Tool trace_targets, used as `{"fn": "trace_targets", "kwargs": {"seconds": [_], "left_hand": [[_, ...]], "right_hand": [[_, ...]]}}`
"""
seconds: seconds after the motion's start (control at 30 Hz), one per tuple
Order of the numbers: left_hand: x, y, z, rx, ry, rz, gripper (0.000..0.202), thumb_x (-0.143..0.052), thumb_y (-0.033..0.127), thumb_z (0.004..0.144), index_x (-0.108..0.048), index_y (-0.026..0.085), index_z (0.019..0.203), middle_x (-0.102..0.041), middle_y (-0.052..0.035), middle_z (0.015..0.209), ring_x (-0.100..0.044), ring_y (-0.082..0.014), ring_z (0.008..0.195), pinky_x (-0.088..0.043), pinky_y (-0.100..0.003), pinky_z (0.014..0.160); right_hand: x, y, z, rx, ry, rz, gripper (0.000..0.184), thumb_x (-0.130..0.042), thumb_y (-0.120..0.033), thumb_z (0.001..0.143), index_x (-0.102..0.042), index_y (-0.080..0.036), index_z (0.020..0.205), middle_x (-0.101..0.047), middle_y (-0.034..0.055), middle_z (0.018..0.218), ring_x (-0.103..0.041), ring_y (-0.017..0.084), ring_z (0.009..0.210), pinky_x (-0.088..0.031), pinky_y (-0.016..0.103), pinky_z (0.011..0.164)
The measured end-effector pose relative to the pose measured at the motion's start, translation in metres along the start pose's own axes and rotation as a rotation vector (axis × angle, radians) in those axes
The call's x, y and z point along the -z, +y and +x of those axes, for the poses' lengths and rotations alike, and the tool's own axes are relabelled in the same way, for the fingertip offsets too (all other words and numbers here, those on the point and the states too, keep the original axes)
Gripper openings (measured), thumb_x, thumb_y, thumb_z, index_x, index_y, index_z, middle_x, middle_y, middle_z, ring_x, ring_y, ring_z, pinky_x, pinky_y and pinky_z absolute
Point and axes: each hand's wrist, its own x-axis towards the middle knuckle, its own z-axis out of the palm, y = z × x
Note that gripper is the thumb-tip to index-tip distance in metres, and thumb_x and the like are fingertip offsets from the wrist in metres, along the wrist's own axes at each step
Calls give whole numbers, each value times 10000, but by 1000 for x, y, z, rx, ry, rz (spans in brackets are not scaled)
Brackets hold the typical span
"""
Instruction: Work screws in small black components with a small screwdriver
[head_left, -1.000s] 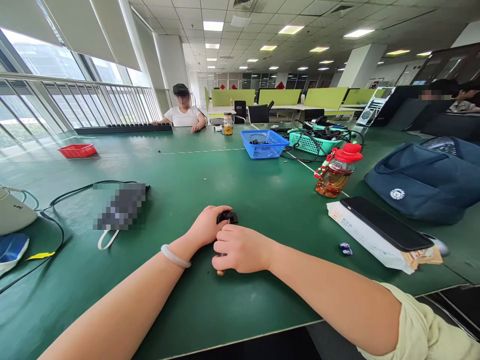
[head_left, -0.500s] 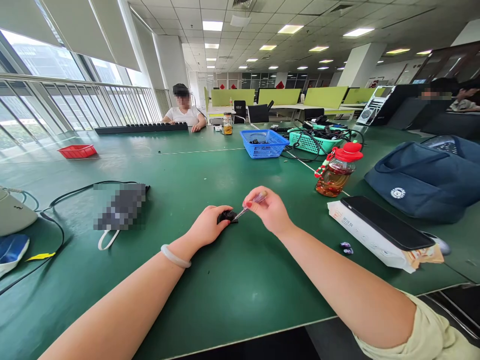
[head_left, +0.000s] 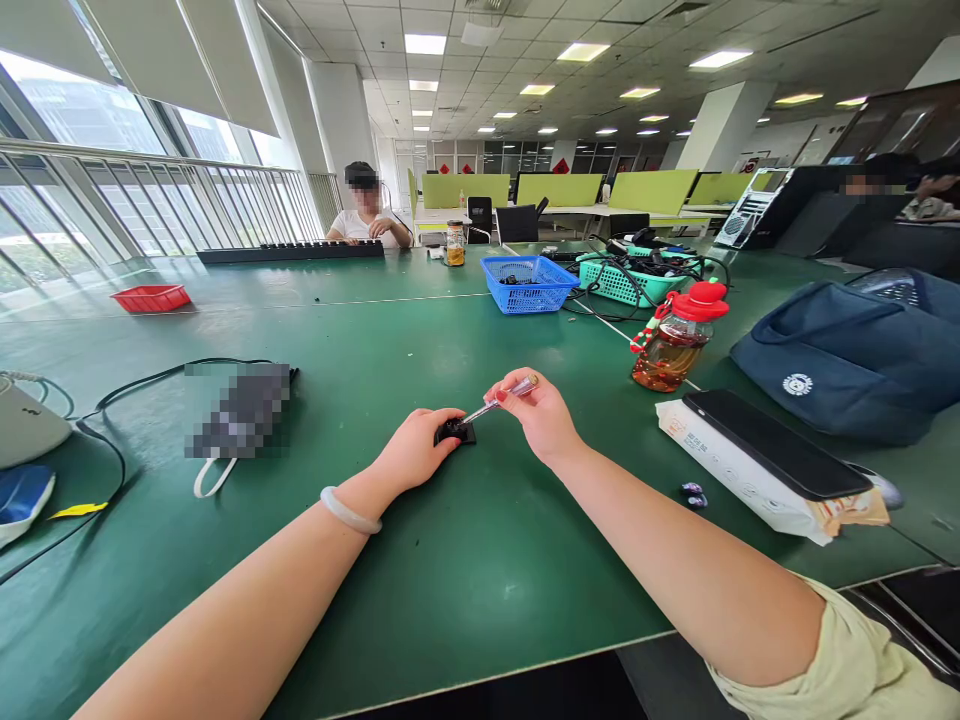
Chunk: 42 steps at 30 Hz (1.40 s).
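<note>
My left hand (head_left: pixel 414 452) is closed around a small black part (head_left: pixel 463 434) that rests on the green table. Thumb and fingers grip its left side, hiding much of it, so its exact kind is unclear. Between the fingertips of my right hand (head_left: pixel 536 415) is a slim screwdriver (head_left: pixel 510 392) with a clear, pinkish handle and a thin metal shaft. It slants down to the left, and its tip meets the top of the black part.
On the right are a red-lidded bottle (head_left: pixel 675 340), a white packet (head_left: pixel 720 460) under a black phone (head_left: pixel 772 440), and a blue bag (head_left: pixel 832 350). Farther back stand a blue basket (head_left: pixel 529 290) and a green basket (head_left: pixel 622 282) of cables. Across the table (head_left: pixel 360 620) sits a person (head_left: pixel 367 220).
The screwdriver now lies at a shallower slant, its tip moved from the black part's right edge onto its top. My left hand keeps its hold. The person opposite has raised a hand.
</note>
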Motion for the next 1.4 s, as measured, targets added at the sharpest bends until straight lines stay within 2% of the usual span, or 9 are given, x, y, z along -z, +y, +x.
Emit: {"fn": "trace_targets", "kwargs": {"seconds": [0.17, 0.43, 0.6, 0.9, 1.23, 1.4], "left_hand": [[-3, 0, 0, 20, 26, -34, 500, -548, 274, 843, -494, 239, 1339, -706, -41, 1175, -561, -275, 1165, -455, -442, 1023], [-2, 1, 0, 25, 46, -1, 321, -561, 279, 808, -612, 234, 1121, -696, -58, 1117, -577, -276, 1112, -489, -429, 971], [-3, 1, -1, 27, 62, -17, 324, -553, 352, 834, -615, 239, 1131, -689, -66, 1125, -579, -273, 1105, -500, -427, 960], [-5, -3, 1, -3, 51, -19, 289, -547, 344, 842, -616, 241, 1103, -693, -49, 1110, -574, -276, 1097, -495, -427, 950], [-4, -3, 0, 1, 42, -14, 286, -554, 329, 856, -606, 242, 1122, -686, -51, 1116, -579, -271, 1085, -492, -412, 944], [-5, -3, 0, -12, 50, -23, 279, -554, 330, 859, -609, 234, 1115, -689, -53, 1108, -583, -268, 1076, -491, -407, 944]], "right_hand": [[-1, -2, -2, 45, 1, -178, 308, -748, -461, 745, -567, -222, 817, -681, 22, 845, -679, 178, 813, -573, 383, 821], [2, -7, 0, 34, 99, -101, 408, -755, -464, 738, -479, -249, 947, -658, -13, 809, -689, 174, 765, -589, 371, 753], [-2, -10, -5, 114, 6, -193, 355, -726, -468, 772, -487, -250, 919, -651, -17, 772, -667, 168, 750, -578, 365, 760], [-13, -21, -19, 372, -107, -532, 152, -661, -347, 852, -547, -249, 874, -671, -1, 812, -642, 154, 716, -552, 331, 747], [-11, -19, -17, 372, -89, -509, 111, -647, -269, 855, -546, -250, 899, -683, -7, 828, -660, 157, 738, -549, 317, 737], [-14, -17, -20, 526, -136, -638, 105, -663, -225, 843, -563, -245, 867, -671, -9, 795, -621, 145, 700, -522, 282, 698]]}}
